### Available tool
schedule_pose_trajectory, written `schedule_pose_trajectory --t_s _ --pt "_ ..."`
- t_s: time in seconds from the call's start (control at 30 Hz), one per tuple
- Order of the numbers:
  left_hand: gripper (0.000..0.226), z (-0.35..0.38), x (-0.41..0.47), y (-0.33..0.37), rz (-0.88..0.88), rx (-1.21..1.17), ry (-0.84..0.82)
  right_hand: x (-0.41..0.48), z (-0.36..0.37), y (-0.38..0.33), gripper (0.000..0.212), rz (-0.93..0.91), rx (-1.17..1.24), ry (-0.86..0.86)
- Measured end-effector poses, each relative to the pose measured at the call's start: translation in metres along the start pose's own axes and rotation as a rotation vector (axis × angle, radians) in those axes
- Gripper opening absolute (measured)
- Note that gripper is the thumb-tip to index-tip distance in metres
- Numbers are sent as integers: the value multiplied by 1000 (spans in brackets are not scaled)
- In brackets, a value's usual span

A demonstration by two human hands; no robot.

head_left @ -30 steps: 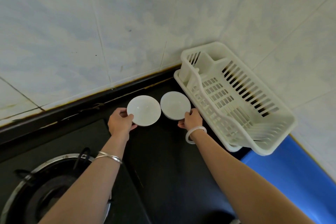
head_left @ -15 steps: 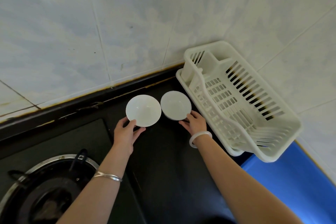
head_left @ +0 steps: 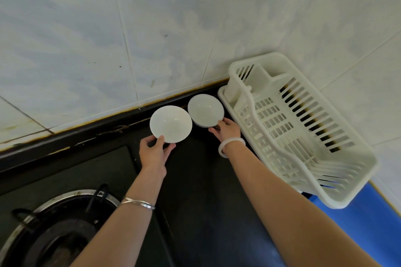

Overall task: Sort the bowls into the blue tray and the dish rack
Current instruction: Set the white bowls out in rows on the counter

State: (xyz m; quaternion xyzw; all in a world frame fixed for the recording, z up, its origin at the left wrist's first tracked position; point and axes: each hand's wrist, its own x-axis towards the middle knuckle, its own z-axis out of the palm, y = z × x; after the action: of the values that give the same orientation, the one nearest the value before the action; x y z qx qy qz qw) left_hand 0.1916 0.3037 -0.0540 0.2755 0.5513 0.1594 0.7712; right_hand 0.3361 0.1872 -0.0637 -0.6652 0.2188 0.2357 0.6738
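Two white bowls sit side by side over the black counter near the wall. My left hand (head_left: 155, 150) pinches the near rim of the left bowl (head_left: 170, 123), thumb on top and fingers under it. My right hand (head_left: 226, 129) grips the near rim of the right bowl (head_left: 205, 110), which lies just left of the white dish rack (head_left: 303, 158). The rack holds nothing visible and its near end rests over the blue tray (head_left: 373, 227) at the lower right.
A gas burner with a steel ring (head_left: 54, 227) fills the lower left. The tiled wall (head_left: 152, 39) closes the back and the right side. Black counter (head_left: 201, 191) lies between my forearms.
My left hand slid from the left bowl's side to its near rim. Both bowls look tipped up and slightly raised. The view shifted a little to the left.
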Motion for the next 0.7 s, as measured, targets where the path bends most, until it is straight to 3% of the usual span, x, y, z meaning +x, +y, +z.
schedule_pose_trajectory --t_s 0.33,0.5,0.7 --pt "33 1 3 3 18 -13 -23 -6 1 -2 39 51 3 -59" --pt "42 2 -8 -5 92 22 -32 -19 -11 -7 44 62 -61 -170" --pt "46 -12 -52 -30 223 379 -147 -65 -48 -10 35 -160 -311 -198"
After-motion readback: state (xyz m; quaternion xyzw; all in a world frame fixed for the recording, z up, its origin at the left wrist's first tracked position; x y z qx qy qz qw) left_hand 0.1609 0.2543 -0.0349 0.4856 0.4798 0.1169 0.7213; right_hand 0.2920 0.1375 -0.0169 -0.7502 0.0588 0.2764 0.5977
